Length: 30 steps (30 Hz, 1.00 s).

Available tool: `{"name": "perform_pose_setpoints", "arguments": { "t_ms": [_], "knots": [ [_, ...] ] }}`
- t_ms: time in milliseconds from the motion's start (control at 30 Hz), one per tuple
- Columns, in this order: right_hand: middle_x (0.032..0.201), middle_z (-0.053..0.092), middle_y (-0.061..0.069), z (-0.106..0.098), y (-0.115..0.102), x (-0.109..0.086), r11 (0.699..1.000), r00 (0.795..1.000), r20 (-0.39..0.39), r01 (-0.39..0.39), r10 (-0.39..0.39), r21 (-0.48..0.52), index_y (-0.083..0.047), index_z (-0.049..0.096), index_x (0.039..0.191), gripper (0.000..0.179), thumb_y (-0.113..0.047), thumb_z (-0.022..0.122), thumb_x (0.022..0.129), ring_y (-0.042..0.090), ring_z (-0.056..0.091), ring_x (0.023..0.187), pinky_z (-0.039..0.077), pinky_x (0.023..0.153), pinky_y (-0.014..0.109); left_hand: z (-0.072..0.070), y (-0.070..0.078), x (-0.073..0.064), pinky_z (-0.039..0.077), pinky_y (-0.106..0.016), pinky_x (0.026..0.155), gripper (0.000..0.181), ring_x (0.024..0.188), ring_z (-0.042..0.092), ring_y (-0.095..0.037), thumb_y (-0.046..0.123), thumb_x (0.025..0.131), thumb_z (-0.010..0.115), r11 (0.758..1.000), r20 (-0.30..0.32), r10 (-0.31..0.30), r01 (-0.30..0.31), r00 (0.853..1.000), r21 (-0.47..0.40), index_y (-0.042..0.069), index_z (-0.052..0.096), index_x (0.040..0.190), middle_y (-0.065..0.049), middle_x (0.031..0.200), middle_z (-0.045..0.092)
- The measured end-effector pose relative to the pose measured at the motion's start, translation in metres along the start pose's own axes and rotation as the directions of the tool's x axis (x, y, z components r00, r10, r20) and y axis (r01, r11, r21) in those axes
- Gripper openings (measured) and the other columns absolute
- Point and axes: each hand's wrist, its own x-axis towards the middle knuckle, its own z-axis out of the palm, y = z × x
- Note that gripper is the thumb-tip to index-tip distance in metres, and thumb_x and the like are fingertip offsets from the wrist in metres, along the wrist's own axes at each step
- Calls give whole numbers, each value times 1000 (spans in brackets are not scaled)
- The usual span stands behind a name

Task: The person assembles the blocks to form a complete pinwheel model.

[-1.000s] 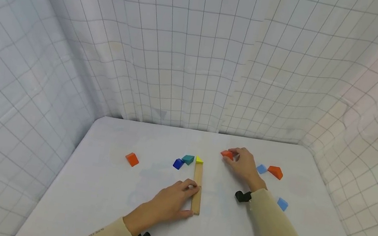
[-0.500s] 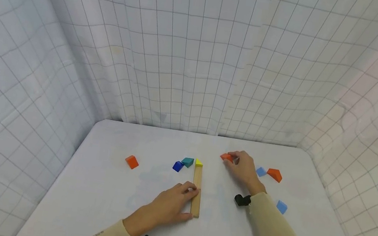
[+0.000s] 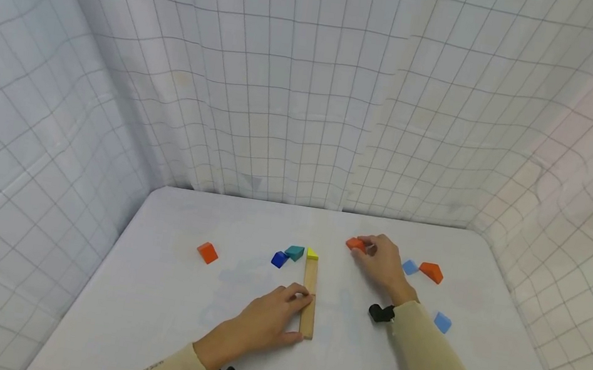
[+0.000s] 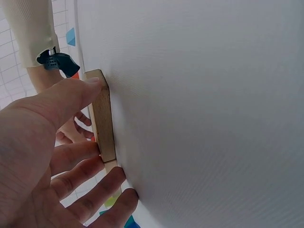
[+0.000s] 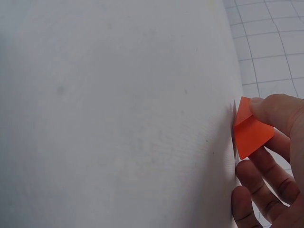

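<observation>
My left hand [image 3: 267, 313] grips a plain wooden block [image 4: 102, 118], thumb at its near end and forefinger toward its far end. A second wooden block [image 3: 310, 274] lies end to end with it, and a yellow triangular block [image 3: 312, 254] sits at the far end of that line. Toward the back right, my right hand [image 3: 381, 261] pinches an orange block [image 5: 251, 130] with slanted faces between thumb and fingers, at the tabletop. Left of the yellow piece lie a teal block [image 3: 295, 252] and a dark blue block [image 3: 279, 259], close together.
An orange-red block [image 3: 207, 253] lies off to the left. Beyond my right wrist are a light blue block [image 3: 410, 267], an orange-red block [image 3: 431, 271] and another light blue block [image 3: 443, 322]. Grid-patterned curtains [image 3: 310, 86] surround the white table [image 3: 145, 290].
Both hands and the blocks stay in nearly the same places. The head view tilts slightly, which shifts the whole scene a little.
</observation>
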Motion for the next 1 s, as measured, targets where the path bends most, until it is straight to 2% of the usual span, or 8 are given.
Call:
{"name": "perform_pose_setpoints", "arguments": {
  "t_ms": [167, 333, 700, 1000],
  "knots": [
    [135, 77, 22, -1, -1, -2, 1000, 1000, 9, -2, 2, 15, -6, 78, 148, 44, -26, 83, 110, 39, 75, 122, 65, 106, 58, 0, 0, -1, 67, -38, 108, 80, 138, 68, -21, 46, 101, 93, 1000, 1, 1, -1, 1000, 1, 18, 63, 169, 0, 168, 58],
    [142, 79, 22, -2, -1, 0, 999, 1000, 14, 10, -11, 39, -5, 76, 150, 45, -25, 83, 110, 39, 77, 123, 65, 109, 58, -1, 0, -1, 68, -38, 107, 79, 138, 68, -22, 44, 101, 94, 1000, -2, 5, -5, 1000, -3, 17, 63, 169, -1, 168, 59],
    [141, 81, 23, -4, -5, -2, 998, 999, 27, 37, -39, 55, -3, 77, 149, 46, -24, 85, 109, 40, 80, 119, 67, 107, 57, -2, 1, 0, 67, -39, 109, 80, 138, 68, -22, 45, 102, 93, 1000, 22, 3, -3, 1000, -5, 17, 62, 170, -1, 169, 58],
    [135, 84, 18, -3, -8, 0, 999, 999, 33, 33, -34, 37, -7, 77, 149, 44, -25, 84, 109, 35, 80, 116, 68, 103, 54, -1, 0, 1, 67, -38, 108, 81, 136, 68, -21, 46, 101, 94, 1000, 12, 0, 0, 1000, 7, 17, 62, 170, 0, 168, 58]
  ]
}}
